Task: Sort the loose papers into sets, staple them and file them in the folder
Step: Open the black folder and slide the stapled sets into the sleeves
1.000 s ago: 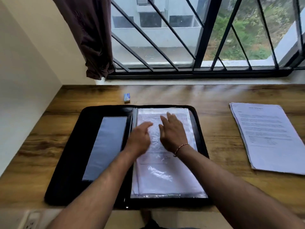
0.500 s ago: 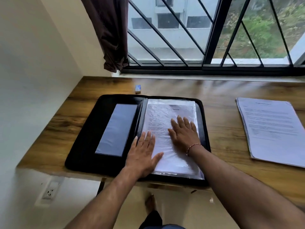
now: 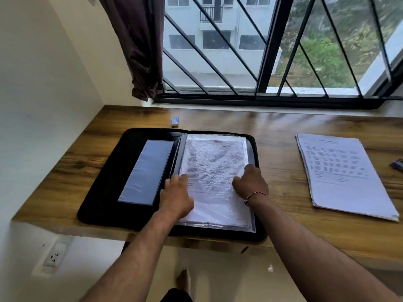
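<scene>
daylight from window [image 3: 261, 51] | glare on desk [image 3: 283, 127] | soft motion blur | wide-angle edge bending

- The folder [image 3: 102, 188] lies open on the worktop [image 3: 279, 166].
- Some papers [image 3: 213, 162] lie in its right half.
- A paper pile [image 3: 340, 171] lies to its right.
- Maybe a box [image 3: 175, 121] sits behind it.

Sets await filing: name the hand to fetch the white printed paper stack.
Right. The right hand rests at the right edge of the black folder, nearest the white printed paper stack; the left hand sits farther.
</scene>
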